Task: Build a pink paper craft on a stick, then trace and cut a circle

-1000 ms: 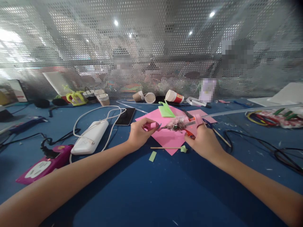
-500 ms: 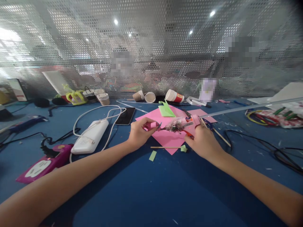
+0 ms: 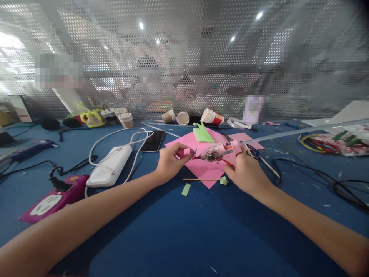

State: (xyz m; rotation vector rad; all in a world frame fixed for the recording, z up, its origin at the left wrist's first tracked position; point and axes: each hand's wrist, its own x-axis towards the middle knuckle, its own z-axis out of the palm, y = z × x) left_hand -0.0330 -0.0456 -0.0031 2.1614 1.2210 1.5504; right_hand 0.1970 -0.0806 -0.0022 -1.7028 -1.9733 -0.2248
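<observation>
Left hand: the left hand (image 3: 168, 163) pinches a small pink paper roll (image 3: 184, 152) between thumb and fingertips, the fingers curled narrow around it. It has barely moved over the last second.
Right hand: the right hand (image 3: 248, 175) is wrapped around the handle of a glue gun (image 3: 217, 152), thumb up by the pink rear of the body. The fingers below are partly hidden, so whether they press the trigger cannot be told.
Change: the right hand has drifted a little left and towards the roll, and the gun has tipped slightly. Its nozzle remains right at the end of the roll.
Glue stick: a long clear glue stick (image 3: 302, 130) trails from the back of the gun out to the right.
Where the roll is: held just above the pink sheet (image 3: 201, 169) on the blue table (image 3: 184, 231).
Reading: with so little shift, the gluing at the roll's end looks to be in progress.
Nearby: a wooden stick (image 3: 201, 179) lies just in front of the sheet.
</observation>
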